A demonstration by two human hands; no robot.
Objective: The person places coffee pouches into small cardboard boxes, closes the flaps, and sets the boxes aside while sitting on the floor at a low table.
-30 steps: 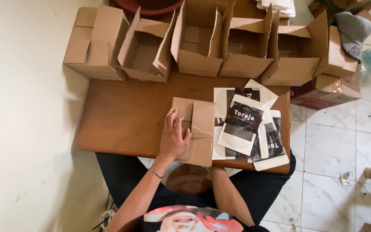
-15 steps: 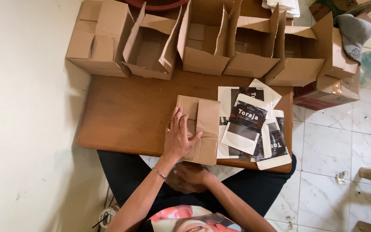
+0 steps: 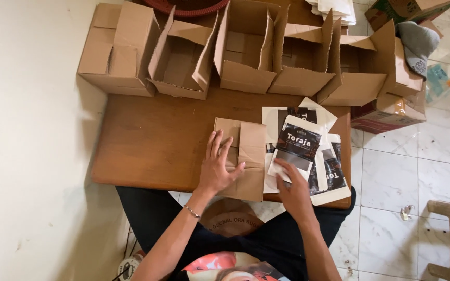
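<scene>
Low wooden table (image 3: 152, 140) on a white tiled floor, so that's the setup. Flat folded cardboard box (image 3: 246, 156) lies near the table's front edge, left hand (image 3: 217, 169) pressed flat on it with fingers spread, gripping nothing. Just beside it, right hand (image 3: 292, 190) has its fingertips on the top black-and-white pouch (image 3: 297, 148) of a small pile, not clearly pinching. Open cardboard boxes (image 3: 246, 57) line the far edge.

From my remote view, the bare left part of the wooden table (image 3: 147, 140) offers open passage. Its far edge is walled by a row of open cardboard boxes (image 3: 246, 57). The folded carton (image 3: 243, 156) and the stacked pouches (image 3: 303, 151) fill the right part, touching side by side.
</scene>
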